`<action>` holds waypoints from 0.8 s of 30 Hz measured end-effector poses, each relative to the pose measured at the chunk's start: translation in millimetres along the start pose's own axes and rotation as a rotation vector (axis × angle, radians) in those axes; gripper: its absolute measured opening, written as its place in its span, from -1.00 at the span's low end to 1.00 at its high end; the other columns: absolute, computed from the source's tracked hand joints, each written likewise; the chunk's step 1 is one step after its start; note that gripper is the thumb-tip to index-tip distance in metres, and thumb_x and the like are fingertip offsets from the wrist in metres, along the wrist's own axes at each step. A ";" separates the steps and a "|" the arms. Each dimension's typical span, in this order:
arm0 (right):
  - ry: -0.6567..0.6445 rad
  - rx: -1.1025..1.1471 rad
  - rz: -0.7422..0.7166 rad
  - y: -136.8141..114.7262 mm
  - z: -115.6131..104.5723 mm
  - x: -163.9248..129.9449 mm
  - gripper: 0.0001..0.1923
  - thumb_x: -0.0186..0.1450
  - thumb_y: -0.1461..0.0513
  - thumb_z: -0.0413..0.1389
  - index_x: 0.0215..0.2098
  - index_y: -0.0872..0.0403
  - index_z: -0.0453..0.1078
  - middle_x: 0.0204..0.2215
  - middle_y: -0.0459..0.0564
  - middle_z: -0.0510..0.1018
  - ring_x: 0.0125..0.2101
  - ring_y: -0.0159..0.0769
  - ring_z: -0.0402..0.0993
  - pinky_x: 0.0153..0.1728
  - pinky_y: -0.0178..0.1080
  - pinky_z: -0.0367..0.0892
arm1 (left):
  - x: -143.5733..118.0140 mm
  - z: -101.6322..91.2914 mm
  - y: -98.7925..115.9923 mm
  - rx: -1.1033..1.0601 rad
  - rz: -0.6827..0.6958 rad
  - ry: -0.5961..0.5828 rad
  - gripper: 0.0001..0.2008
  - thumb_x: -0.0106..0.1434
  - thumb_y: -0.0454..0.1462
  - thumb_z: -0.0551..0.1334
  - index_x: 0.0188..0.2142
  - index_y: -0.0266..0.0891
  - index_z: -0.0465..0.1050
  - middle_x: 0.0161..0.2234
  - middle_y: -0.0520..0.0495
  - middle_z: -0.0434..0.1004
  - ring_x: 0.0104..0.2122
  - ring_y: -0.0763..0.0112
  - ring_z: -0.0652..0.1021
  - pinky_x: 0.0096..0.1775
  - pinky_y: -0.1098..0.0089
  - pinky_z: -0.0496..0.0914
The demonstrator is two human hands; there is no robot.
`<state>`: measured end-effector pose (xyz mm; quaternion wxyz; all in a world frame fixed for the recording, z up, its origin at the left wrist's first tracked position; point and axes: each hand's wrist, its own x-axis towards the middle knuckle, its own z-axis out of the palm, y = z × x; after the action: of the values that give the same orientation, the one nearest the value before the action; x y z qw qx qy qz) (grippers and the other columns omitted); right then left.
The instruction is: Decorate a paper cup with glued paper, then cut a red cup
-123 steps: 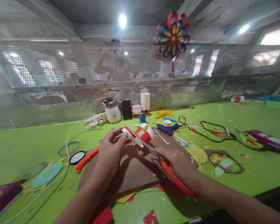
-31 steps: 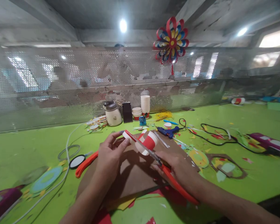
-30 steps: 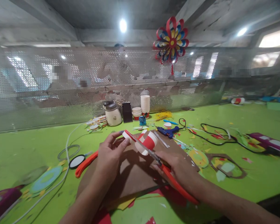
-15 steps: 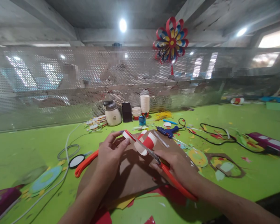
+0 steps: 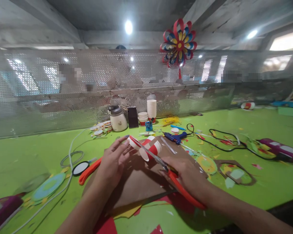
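Observation:
My left hand [image 5: 114,159] pinches a small red-and-white paper cup piece [image 5: 133,143] at its left edge. My right hand [image 5: 185,170] is wrapped around orange-handled scissors [image 5: 183,190]. Their blades point up and left, with the tips at the cup piece. Behind the blades, a cut paper cup [image 5: 155,148] with red and white strips lies over a brown cardboard sheet [image 5: 136,185]. Whether the strips join the piece in my left hand is hard to tell.
Another orange handle [image 5: 89,172] lies left of the cardboard. A blue glue gun [image 5: 175,137] with a black cord lies behind my right hand. Stacked paper cups [image 5: 151,109], a phone [image 5: 133,117] and a white jug [image 5: 118,121] stand at the mesh screen [image 5: 88,81].
The cup piece and the strips have turned and shifted slightly left. My left fingers have straightened a little around the piece. The scissors stay almost in place.

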<state>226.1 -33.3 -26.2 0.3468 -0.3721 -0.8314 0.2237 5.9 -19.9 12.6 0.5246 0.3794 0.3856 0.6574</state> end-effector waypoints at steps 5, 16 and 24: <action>0.010 -0.016 0.022 0.6 0.0 -0.8 -0.72 0.32 0.21 0.03 -0.06 -0.01 0.50 -0.26 -0.02 0.64 -0.24 -0.17 0.54 -0.18 -0.19 0.38 | 3.3 -6.3 -0.8 0.015 -0.072 -0.016 -0.67 0.02 -0.27 0.44 -0.19 -0.25 0.51 -0.29 -0.09 0.68 -0.35 0.34 0.65 -0.27 0.42 0.53; -0.029 -0.032 0.037 -1.4 -4.0 0.5 -0.65 0.32 0.26 0.01 0.02 -0.05 0.47 -0.21 -0.03 0.64 -0.21 -0.15 0.54 -0.15 -0.18 0.37 | 1.5 -3.6 -7.6 0.005 -0.007 -0.010 -0.69 0.05 -0.28 0.44 -0.21 -0.27 0.47 -0.30 -0.12 0.66 -0.34 0.32 0.66 -0.23 0.37 0.53; -0.011 -0.121 0.042 -4.6 -1.5 -1.3 -0.70 0.32 0.25 0.01 -0.05 -0.01 0.49 -0.28 -0.04 0.64 -0.28 -0.17 0.55 -0.26 -0.22 0.37 | 3.4 -5.9 -10.9 0.040 0.029 0.010 -0.68 0.06 -0.27 0.43 -0.19 -0.26 0.46 -0.28 -0.09 0.64 -0.35 0.35 0.65 -0.26 0.40 0.52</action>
<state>225.7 -37.1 -22.8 0.3144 -0.4085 -0.8373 0.1822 4.4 -15.5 0.6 0.5054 0.3922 0.3955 0.6591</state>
